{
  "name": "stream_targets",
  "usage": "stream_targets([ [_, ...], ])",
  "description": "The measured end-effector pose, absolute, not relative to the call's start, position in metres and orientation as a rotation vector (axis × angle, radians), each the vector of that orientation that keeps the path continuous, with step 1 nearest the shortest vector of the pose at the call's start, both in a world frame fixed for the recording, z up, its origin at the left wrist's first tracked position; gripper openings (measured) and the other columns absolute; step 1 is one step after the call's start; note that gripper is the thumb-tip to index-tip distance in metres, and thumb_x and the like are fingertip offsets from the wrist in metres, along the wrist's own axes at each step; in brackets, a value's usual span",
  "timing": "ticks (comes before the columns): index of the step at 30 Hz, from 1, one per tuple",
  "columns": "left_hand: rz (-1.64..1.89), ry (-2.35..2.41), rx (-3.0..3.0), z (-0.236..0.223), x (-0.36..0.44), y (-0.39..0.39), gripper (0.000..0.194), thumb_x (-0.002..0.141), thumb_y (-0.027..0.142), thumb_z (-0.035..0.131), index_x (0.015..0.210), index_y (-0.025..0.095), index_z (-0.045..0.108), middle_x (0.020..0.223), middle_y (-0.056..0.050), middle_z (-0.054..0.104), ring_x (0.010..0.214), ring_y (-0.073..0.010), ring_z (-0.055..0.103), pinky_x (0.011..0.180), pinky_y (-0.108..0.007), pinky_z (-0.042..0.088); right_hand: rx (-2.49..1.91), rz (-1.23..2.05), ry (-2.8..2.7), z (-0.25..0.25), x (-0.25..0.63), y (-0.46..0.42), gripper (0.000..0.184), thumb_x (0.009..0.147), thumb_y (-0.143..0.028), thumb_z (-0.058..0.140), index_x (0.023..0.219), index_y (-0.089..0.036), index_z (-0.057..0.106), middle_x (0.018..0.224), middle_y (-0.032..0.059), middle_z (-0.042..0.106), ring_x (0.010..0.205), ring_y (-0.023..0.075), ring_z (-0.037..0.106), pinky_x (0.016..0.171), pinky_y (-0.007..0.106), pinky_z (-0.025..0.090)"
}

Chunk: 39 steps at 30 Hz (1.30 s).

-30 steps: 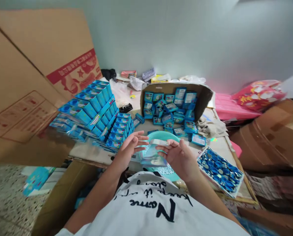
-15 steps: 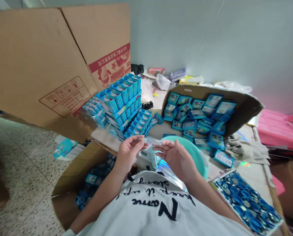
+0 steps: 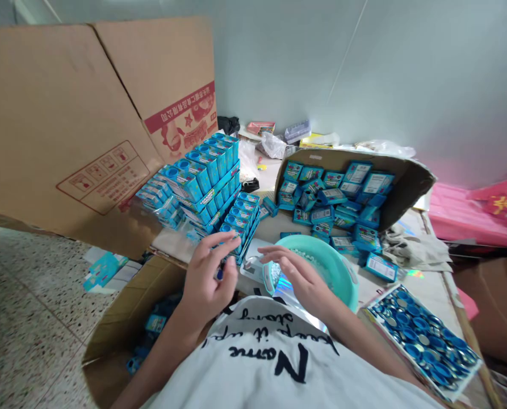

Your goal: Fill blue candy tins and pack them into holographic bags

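Note:
My left hand (image 3: 210,278) is open, thumb and fingers apart, in front of the stacked blue boxes (image 3: 210,184) with round holes on top. Nothing shows in it. Held out flat, my right hand (image 3: 302,278) is over the near left rim of a turquoise bowl (image 3: 347,284) with small white pellets inside. A small turquoise-rimmed cup (image 3: 270,287) of white pellets stands just left of its fingers, on or beside a pale scale (image 3: 251,262). Shiny silvery film (image 3: 285,287) lies below that hand, partly hidden by it.
A tipped carton (image 3: 406,193) holds many loose blue boxes (image 3: 332,196). At right lies a tray of blue round caps (image 3: 426,341), near a grey cloth (image 3: 410,247). A tall cardboard flap (image 3: 121,113) rises at left, above an open carton (image 3: 108,335) on the floor.
Both hands have drawn apart, the left one moving left and opening. The clear piece of film that was between my fingers is no longer visible. The view has shifted slightly.

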<state>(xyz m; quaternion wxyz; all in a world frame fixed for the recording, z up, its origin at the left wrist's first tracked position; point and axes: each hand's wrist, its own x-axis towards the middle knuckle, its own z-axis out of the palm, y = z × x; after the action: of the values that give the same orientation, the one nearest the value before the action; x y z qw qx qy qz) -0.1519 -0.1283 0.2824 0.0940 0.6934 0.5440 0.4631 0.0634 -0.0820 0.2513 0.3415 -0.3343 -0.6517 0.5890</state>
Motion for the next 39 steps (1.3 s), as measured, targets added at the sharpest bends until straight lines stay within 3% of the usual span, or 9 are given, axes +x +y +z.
stream_targets([
  [5, 0.942, 1.518, 2.248, 0.273, -0.145, -0.118, 0.027, 0.089, 0.033, 0.064, 0.115, 0.030, 0.068, 0.114, -0.005, 0.071, 0.109, -0.0247, 0.064, 0.120, -0.051, 0.023, -0.818, 1.330, -1.966, 0.263, 0.056, -0.085, 0.043, 0.105, -0.045, 0.031, 0.124, -0.030, 0.067, 0.140, 0.0081, 0.054, 0.126, 0.0274, 0.052, 0.107, 0.041, 0.037],
  [8, 0.966, 1.526, 2.164, 0.256, -0.146, -0.115, 0.017, 0.093, 0.030, 0.058, 0.101, 0.030, 0.073, 0.102, -0.002, 0.075, 0.096, -0.0215, 0.067, 0.122, -0.054, 0.014, -0.820, 1.305, -2.013, 0.265, 0.050, -0.086, 0.044, 0.105, -0.044, 0.030, 0.127, -0.031, 0.066, 0.137, 0.0085, 0.055, 0.123, 0.0271, 0.053, 0.106, 0.041, 0.038],
  [14, 0.991, 1.582, 1.835, 0.242, -0.155, -0.116, 0.016, 0.090, 0.029, 0.060, 0.097, 0.029, 0.075, 0.086, -0.001, 0.076, 0.081, -0.0202, 0.068, 0.120, -0.051, 0.019, -0.817, 1.295, -1.950, 0.264, 0.045, -0.086, 0.045, 0.105, -0.043, 0.029, 0.123, -0.031, 0.068, 0.131, 0.0079, 0.059, 0.120, 0.0261, 0.055, 0.103, 0.039, 0.040],
  [18, 1.069, 1.707, 1.479, 0.232, -0.167, -0.112, 0.029, 0.082, 0.035, 0.069, 0.109, 0.025, 0.072, 0.086, -0.003, 0.075, 0.084, -0.0224, 0.069, 0.103, -0.044, 0.043, -0.941, 1.235, -1.773, 0.249, 0.040, -0.078, 0.035, 0.103, -0.043, 0.039, 0.115, -0.030, 0.069, 0.120, 0.0061, 0.065, 0.114, 0.0243, 0.058, 0.099, 0.037, 0.043],
  [23, 1.219, 1.742, 1.222, 0.198, -0.201, -0.103, 0.044, 0.080, 0.040, 0.069, 0.118, 0.017, 0.063, 0.086, -0.004, 0.071, 0.084, -0.0202, 0.067, 0.082, -0.033, 0.051, -1.273, 1.500, -1.505, 0.192, 0.023, -0.055, 0.035, 0.086, -0.042, 0.068, 0.117, -0.028, 0.063, 0.120, 0.0058, 0.065, 0.108, 0.0265, 0.060, 0.095, 0.041, 0.046],
  [29, 0.912, 1.756, 1.030, 0.139, -0.243, -0.088, 0.063, 0.067, 0.029, 0.076, 0.125, 0.012, 0.057, 0.069, 0.002, 0.063, 0.068, -0.0180, 0.063, 0.065, -0.029, 0.047, -1.529, 1.897, -1.011, 0.124, -0.007, -0.034, 0.041, 0.060, -0.011, 0.079, 0.097, -0.023, 0.063, 0.099, 0.0061, 0.066, 0.090, 0.0248, 0.064, 0.090, 0.044, 0.049],
  [32, 0.801, 1.683, 1.060, 0.120, -0.249, -0.081, 0.056, 0.058, 0.024, 0.080, 0.111, 0.013, 0.064, 0.060, 0.003, 0.061, 0.061, -0.0184, 0.060, 0.059, -0.029, 0.045, -1.394, 2.110, -0.840, 0.116, -0.023, -0.037, 0.031, 0.067, -0.018, 0.074, 0.096, -0.022, 0.062, 0.094, 0.0059, 0.067, 0.085, 0.0231, 0.067, 0.079, 0.042, 0.055],
  [36, 0.747, 1.604, 1.168, 0.111, -0.250, -0.077, 0.035, 0.060, 0.027, 0.079, 0.091, 0.017, 0.067, 0.064, 0.003, 0.060, 0.063, -0.0170, 0.058, 0.061, -0.028, 0.043, -1.203, 2.229, -0.621, 0.119, -0.033, -0.044, 0.010, 0.081, -0.028, 0.062, 0.089, -0.022, 0.060, 0.090, 0.0029, 0.066, 0.086, 0.0182, 0.068, 0.080, 0.036, 0.057],
  [39, 0.689, 1.558, 1.228, 0.112, -0.245, -0.082, 0.033, 0.062, 0.024, 0.076, 0.093, 0.017, 0.068, 0.065, 0.003, 0.059, 0.062, -0.0163, 0.056, 0.061, -0.027, 0.042, -1.164, 2.228, -0.534, 0.120, -0.026, -0.045, 0.013, 0.087, -0.034, 0.059, 0.086, -0.021, 0.060, 0.087, 0.0023, 0.065, 0.081, 0.0167, 0.066, 0.078, 0.034, 0.057],
])
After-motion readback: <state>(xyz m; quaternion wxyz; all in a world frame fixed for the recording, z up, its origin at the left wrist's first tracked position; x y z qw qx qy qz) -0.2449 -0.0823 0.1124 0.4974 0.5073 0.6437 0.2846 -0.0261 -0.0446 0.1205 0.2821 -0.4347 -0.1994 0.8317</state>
